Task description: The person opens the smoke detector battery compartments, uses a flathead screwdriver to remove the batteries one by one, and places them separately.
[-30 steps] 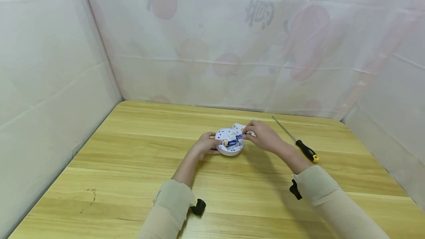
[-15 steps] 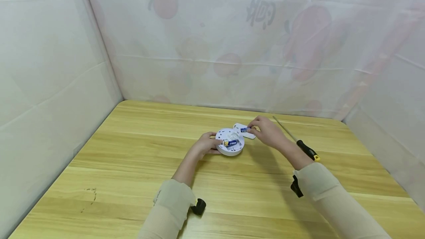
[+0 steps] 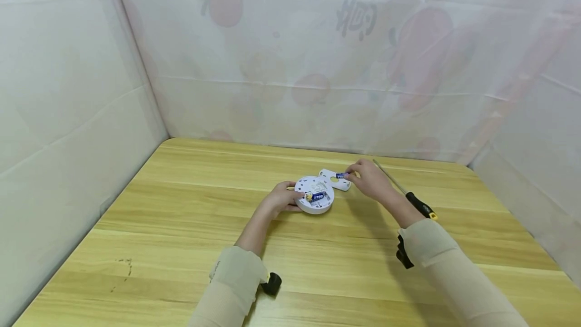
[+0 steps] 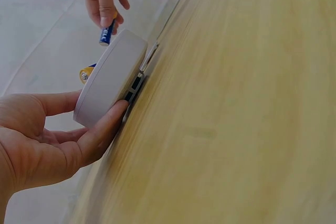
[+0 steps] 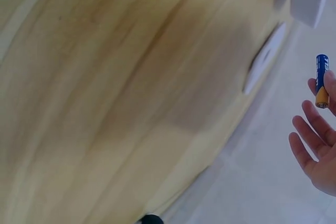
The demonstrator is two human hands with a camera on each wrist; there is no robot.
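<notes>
The wooden table [image 3: 181, 226] has a pale yellow grain and is closed in on three sides by white sheets with faint pink fruit prints. Taking the round white device [image 3: 314, 196] near the table's middle as landmark: on its left the left hand [image 3: 282, 199] holds its rim, thumb and fingers curled around the edge. The device lies with its back up, and one blue battery [image 3: 316, 196] sits in the open compartment (a yellow end shows). Just behind and to the right of the device lies a flat white cover [image 3: 333, 178]. Above that cover the right hand [image 3: 369, 179] pinches a second blue battery [image 3: 342, 175] between thumb and forefinger, the other fingers loosely spread. Further right of the device lies a screwdriver [image 3: 410, 197] with a black and yellow handle.
</notes>
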